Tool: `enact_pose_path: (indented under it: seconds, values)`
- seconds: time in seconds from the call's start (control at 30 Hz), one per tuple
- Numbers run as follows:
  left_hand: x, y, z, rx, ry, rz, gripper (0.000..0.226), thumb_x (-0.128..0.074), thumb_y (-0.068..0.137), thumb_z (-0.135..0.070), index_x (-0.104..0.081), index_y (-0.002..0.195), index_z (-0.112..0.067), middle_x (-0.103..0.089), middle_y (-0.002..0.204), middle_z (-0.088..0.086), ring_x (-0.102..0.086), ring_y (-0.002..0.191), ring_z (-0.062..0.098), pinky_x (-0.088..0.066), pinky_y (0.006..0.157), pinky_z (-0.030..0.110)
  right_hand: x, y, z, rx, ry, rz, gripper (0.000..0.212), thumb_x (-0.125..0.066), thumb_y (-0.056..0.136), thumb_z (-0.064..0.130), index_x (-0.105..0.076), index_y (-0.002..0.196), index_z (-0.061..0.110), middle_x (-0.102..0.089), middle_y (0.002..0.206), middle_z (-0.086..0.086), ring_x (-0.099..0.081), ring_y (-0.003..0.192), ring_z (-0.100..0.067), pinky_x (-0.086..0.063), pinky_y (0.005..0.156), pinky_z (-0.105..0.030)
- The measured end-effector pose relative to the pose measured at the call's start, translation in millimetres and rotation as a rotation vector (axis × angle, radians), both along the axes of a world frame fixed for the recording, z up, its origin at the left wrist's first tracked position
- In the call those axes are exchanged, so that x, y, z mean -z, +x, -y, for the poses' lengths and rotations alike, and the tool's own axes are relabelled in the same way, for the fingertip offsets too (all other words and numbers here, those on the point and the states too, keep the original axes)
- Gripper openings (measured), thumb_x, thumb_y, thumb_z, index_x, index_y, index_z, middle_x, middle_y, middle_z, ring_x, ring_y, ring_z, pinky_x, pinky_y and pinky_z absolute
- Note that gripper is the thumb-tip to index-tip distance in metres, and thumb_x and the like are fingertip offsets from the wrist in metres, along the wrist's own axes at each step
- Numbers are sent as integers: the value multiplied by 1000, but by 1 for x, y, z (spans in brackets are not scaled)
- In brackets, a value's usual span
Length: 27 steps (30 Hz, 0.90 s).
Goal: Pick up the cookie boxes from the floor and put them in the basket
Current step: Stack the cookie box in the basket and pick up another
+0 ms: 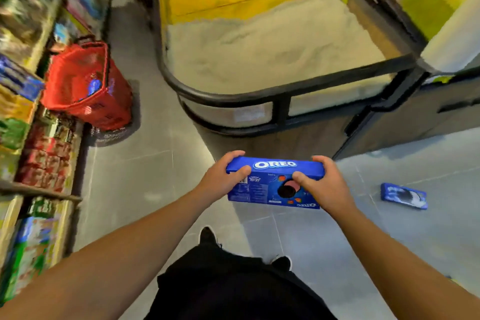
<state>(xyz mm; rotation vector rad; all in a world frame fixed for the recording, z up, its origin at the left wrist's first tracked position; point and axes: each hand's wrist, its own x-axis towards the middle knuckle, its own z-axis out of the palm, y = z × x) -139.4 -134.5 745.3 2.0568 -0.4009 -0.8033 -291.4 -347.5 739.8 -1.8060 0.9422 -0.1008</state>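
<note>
I hold a blue Oreo cookie box (270, 179) in front of me, above the floor. My left hand (223, 176) grips its left end, thumb on the near face. My right hand (322, 184) grips its right end the same way. A second blue cookie box (404, 195) lies flat on the grey floor to the right. The red shopping basket (67, 101) stands on the floor at the far left, beside the shelves, with something blue (93, 86) inside it.
Stocked shelves (28, 138) run along the left edge. A large black-framed bin of pale grain (259, 54) fills the middle ahead, with a dark cabinet (415, 117) to its right. Grey tiled floor (155, 163) leads to the basket. My feet (207, 235) show below.
</note>
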Motion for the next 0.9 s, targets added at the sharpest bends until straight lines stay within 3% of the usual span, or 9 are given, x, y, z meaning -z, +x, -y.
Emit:
enact_pose_path:
  seconds: [0.07,0.2,0.33,0.47,0.67,0.9]
  values:
    - [-8,11,-32,-90,-40,0,45,-64,83,-45,-50,125,-40,-60,118,-6,-64,97,10,-58,75,29,-12,33,-20,-100,-58,23,71,-79,69,48,-48,129,27,-53,104,9,-57,87,-9,-42,63,-15]
    - [-18,35,-111,-325,-117,12,46,-67,81,-45,-52,123,-40,-63,113,-9,-66,94,10,-58,80,34,-34,105,-77,-315,-91,43,73,-78,69,52,-47,132,30,-53,110,7,-60,92,-11,-48,70,-21]
    - [-25,67,-206,-493,-158,33,51,-66,74,-52,-53,121,-42,-63,112,-13,-66,94,8,-57,82,35,-52,175,-161,-465,-114,81,73,-79,68,51,-51,131,28,-55,103,13,-54,79,9,-38,56,-4]
    - [-32,104,-301,-594,-191,51,44,-68,79,-49,-52,119,-46,-62,112,-14,-67,94,8,-60,77,36,-63,236,-251,-577,-89,118,72,-81,68,49,-52,129,25,-61,103,9,-56,77,8,-37,51,2]
    - [-50,169,-411,-689,-205,112,43,-69,79,-49,-52,119,-44,-62,111,-12,-68,88,7,-60,70,29,-76,329,-360,-702,-129,157,63,-77,69,53,-52,122,28,-61,103,10,-59,83,1,-40,64,-10]
    - [-52,239,-479,-748,-176,98,45,-69,80,-49,-50,121,-43,-61,111,-12,-68,90,9,-59,68,27,-70,423,-425,-804,-100,140,54,-78,68,53,-50,110,31,-62,99,12,-65,82,-6,-49,63,-19]
